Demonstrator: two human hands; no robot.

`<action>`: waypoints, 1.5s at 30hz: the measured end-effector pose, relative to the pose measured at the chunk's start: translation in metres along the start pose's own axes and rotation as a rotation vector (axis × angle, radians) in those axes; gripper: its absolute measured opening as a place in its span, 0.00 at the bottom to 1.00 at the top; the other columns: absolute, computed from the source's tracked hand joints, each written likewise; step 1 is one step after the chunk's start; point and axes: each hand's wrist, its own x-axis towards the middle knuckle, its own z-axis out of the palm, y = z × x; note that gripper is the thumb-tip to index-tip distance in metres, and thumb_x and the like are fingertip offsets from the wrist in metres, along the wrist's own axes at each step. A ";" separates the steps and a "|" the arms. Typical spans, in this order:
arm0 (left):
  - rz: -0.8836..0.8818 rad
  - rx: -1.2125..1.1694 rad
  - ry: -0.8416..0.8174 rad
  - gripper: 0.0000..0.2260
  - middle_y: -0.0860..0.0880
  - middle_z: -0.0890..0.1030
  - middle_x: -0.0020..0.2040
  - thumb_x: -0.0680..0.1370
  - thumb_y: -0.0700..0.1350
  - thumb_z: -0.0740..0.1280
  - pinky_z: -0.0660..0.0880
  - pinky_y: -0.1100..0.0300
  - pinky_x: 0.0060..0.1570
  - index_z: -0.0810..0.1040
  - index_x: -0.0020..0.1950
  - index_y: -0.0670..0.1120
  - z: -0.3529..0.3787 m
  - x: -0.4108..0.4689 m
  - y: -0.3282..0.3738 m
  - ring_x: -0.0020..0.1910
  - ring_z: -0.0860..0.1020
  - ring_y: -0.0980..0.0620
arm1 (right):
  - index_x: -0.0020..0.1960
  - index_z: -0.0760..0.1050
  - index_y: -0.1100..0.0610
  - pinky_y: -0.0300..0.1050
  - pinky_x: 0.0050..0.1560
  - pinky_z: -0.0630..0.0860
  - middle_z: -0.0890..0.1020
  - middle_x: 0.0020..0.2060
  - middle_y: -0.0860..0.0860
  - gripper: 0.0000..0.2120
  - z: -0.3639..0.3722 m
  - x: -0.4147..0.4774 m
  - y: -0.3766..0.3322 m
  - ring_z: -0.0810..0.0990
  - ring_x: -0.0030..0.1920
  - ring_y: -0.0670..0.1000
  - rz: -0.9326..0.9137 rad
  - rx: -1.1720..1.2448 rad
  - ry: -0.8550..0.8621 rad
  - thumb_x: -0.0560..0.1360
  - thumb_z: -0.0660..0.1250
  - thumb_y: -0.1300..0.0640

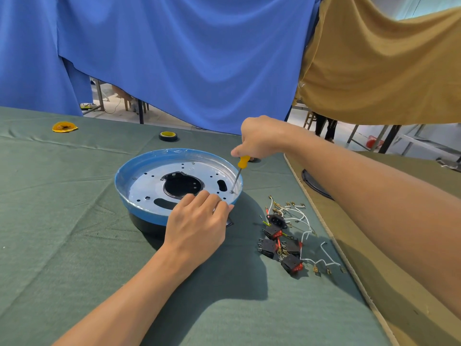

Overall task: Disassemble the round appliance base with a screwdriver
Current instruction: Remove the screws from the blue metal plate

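The round appliance base (149, 181) lies on the green cloth, a silver metal plate with a blue film rim and a black underside. My left hand (197, 221) rests on its near rim, fingers curled over the edge. My right hand (259, 138) grips a yellow-handled screwdriver (239, 171). The shaft slants down and its tip sits on a screw near the plate's right edge.
Loose black and red switches with white wires (284, 240) lie to the right of the base. A black and yellow tape roll (168, 136) and a yellow disc (64, 127) sit farther back. A tan cloth (374, 245) with a dark curved part covers the right side.
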 end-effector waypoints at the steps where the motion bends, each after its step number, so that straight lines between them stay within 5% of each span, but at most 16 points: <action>1: 0.000 0.001 0.002 0.15 0.49 0.77 0.31 0.78 0.44 0.68 0.69 0.56 0.30 0.75 0.31 0.44 0.000 0.000 0.000 0.30 0.75 0.47 | 0.31 0.75 0.58 0.42 0.29 0.65 0.73 0.21 0.48 0.17 0.000 0.001 0.000 0.69 0.30 0.52 -0.008 0.022 -0.021 0.72 0.69 0.48; 3: 0.000 0.002 0.003 0.15 0.49 0.77 0.31 0.78 0.44 0.68 0.68 0.56 0.30 0.76 0.31 0.44 -0.001 0.000 0.000 0.30 0.75 0.47 | 0.43 0.79 0.62 0.44 0.32 0.70 0.77 0.32 0.54 0.14 -0.002 0.002 -0.001 0.72 0.32 0.53 -0.014 0.074 -0.069 0.70 0.72 0.50; 5: 0.002 -0.001 -0.001 0.15 0.49 0.78 0.31 0.78 0.44 0.68 0.68 0.56 0.30 0.76 0.31 0.44 -0.001 0.000 0.000 0.30 0.75 0.47 | 0.46 0.78 0.62 0.45 0.32 0.71 0.77 0.33 0.55 0.15 -0.002 0.003 0.000 0.72 0.31 0.54 -0.011 0.111 -0.102 0.69 0.73 0.50; 10: 0.000 0.000 -0.005 0.14 0.49 0.78 0.31 0.78 0.44 0.68 0.68 0.56 0.30 0.76 0.31 0.44 -0.001 0.000 0.000 0.30 0.75 0.48 | 0.25 0.66 0.56 0.40 0.27 0.64 0.64 0.10 0.46 0.29 0.004 -0.001 -0.001 0.68 0.22 0.49 0.009 0.047 0.058 0.75 0.61 0.37; 14: 0.000 -0.004 -0.005 0.14 0.49 0.78 0.31 0.78 0.44 0.68 0.68 0.56 0.30 0.76 0.32 0.44 -0.001 0.000 0.000 0.30 0.75 0.48 | 0.36 0.77 0.62 0.41 0.29 0.66 0.73 0.25 0.51 0.13 0.002 0.001 -0.001 0.69 0.28 0.52 0.011 0.099 0.004 0.71 0.68 0.52; 17: -0.001 -0.003 -0.009 0.14 0.49 0.78 0.31 0.78 0.44 0.69 0.68 0.56 0.30 0.76 0.31 0.44 -0.001 0.000 0.000 0.30 0.75 0.48 | 0.49 0.78 0.65 0.42 0.31 0.71 0.74 0.32 0.55 0.16 0.002 0.003 -0.001 0.72 0.29 0.53 0.024 0.195 -0.061 0.70 0.70 0.52; 21: -0.005 -0.005 -0.002 0.14 0.49 0.78 0.31 0.77 0.44 0.69 0.68 0.56 0.30 0.76 0.31 0.44 -0.001 0.000 0.001 0.30 0.75 0.48 | 0.28 0.69 0.58 0.38 0.25 0.69 0.71 0.18 0.49 0.28 0.001 0.000 -0.003 0.69 0.19 0.49 0.040 0.167 -0.019 0.75 0.61 0.36; 23: -0.004 -0.007 -0.006 0.14 0.49 0.78 0.31 0.78 0.44 0.68 0.68 0.56 0.30 0.77 0.32 0.44 -0.001 0.000 0.000 0.30 0.75 0.48 | 0.27 0.65 0.57 0.39 0.25 0.64 0.68 0.17 0.48 0.27 0.001 -0.001 -0.003 0.67 0.20 0.49 0.026 0.117 0.037 0.76 0.62 0.40; 26: -0.007 -0.011 -0.009 0.15 0.49 0.78 0.31 0.78 0.44 0.68 0.69 0.56 0.30 0.76 0.32 0.44 -0.001 -0.001 0.000 0.30 0.75 0.48 | 0.39 0.76 0.62 0.42 0.31 0.65 0.73 0.29 0.54 0.12 0.002 -0.002 -0.005 0.68 0.30 0.51 0.008 0.102 0.013 0.72 0.67 0.53; 29: -0.011 -0.012 -0.007 0.14 0.49 0.78 0.31 0.78 0.44 0.68 0.69 0.56 0.30 0.77 0.31 0.44 -0.002 0.000 0.001 0.30 0.75 0.48 | 0.52 0.78 0.64 0.44 0.33 0.71 0.77 0.36 0.58 0.17 0.003 0.000 -0.006 0.71 0.34 0.52 0.014 0.195 -0.039 0.69 0.69 0.53; 33: -0.009 -0.016 -0.022 0.14 0.49 0.79 0.32 0.78 0.44 0.68 0.69 0.56 0.30 0.77 0.32 0.44 -0.002 0.000 0.001 0.31 0.76 0.48 | 0.29 0.67 0.58 0.40 0.27 0.65 0.68 0.21 0.49 0.27 0.003 -0.001 -0.005 0.66 0.24 0.49 0.026 0.145 0.045 0.73 0.64 0.37; 36: -0.013 -0.013 -0.025 0.14 0.49 0.79 0.31 0.78 0.44 0.68 0.69 0.56 0.30 0.77 0.32 0.44 -0.002 0.000 0.001 0.31 0.75 0.48 | 0.33 0.71 0.61 0.43 0.28 0.63 0.70 0.26 0.54 0.22 0.004 -0.002 -0.004 0.65 0.27 0.50 0.016 0.136 0.058 0.74 0.67 0.44; 39: -0.012 -0.018 -0.023 0.14 0.49 0.78 0.31 0.78 0.44 0.69 0.69 0.56 0.30 0.77 0.31 0.44 -0.003 0.001 0.001 0.30 0.75 0.48 | 0.51 0.78 0.65 0.49 0.32 0.73 0.82 0.45 0.63 0.17 0.002 -0.003 -0.008 0.70 0.34 0.52 0.012 0.166 -0.020 0.70 0.68 0.53; 43: -0.014 -0.024 -0.038 0.14 0.48 0.79 0.31 0.77 0.44 0.69 0.69 0.57 0.30 0.77 0.32 0.44 -0.005 0.001 0.001 0.30 0.76 0.48 | 0.31 0.69 0.59 0.43 0.27 0.63 0.70 0.26 0.54 0.25 0.002 -0.005 -0.009 0.65 0.27 0.49 0.027 0.098 0.029 0.73 0.65 0.38; 45: -0.016 -0.021 -0.040 0.14 0.48 0.79 0.31 0.78 0.44 0.69 0.69 0.57 0.30 0.77 0.32 0.44 -0.004 0.001 0.001 0.30 0.76 0.48 | 0.33 0.72 0.59 0.44 0.28 0.63 0.70 0.27 0.53 0.22 0.002 -0.005 -0.008 0.65 0.28 0.50 0.024 0.105 0.054 0.74 0.65 0.41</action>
